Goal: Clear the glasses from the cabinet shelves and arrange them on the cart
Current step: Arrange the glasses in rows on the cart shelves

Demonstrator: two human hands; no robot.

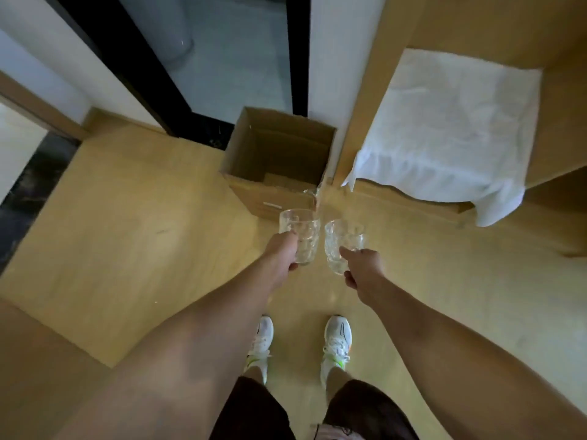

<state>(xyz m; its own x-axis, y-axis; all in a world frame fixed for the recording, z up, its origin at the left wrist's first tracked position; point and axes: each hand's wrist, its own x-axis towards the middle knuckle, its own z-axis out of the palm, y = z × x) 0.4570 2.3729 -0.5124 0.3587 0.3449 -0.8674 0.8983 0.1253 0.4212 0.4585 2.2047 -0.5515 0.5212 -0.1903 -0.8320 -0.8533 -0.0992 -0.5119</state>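
Head view: two clear patterned glasses held out over wooden floor.
Left hand [283, 255] gripping left glass [300, 234], right hand [363, 268] gripping right glass [341, 244]; gripping fingers mostly hidden, glass outlines blurred.

Cardboard box [279, 160] on wooden floor [133, 217]

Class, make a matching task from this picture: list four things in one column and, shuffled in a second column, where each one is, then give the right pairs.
Things:
1. left glass
2. right glass
3. cardboard box
4. white cloth

Places:
A. spread over a wooden shelf, its front edge hanging down
B. held in the right hand
C. standing open on the floor by the wall
D. held in the left hand

Pairs: 1-D, 2-B, 3-C, 4-A
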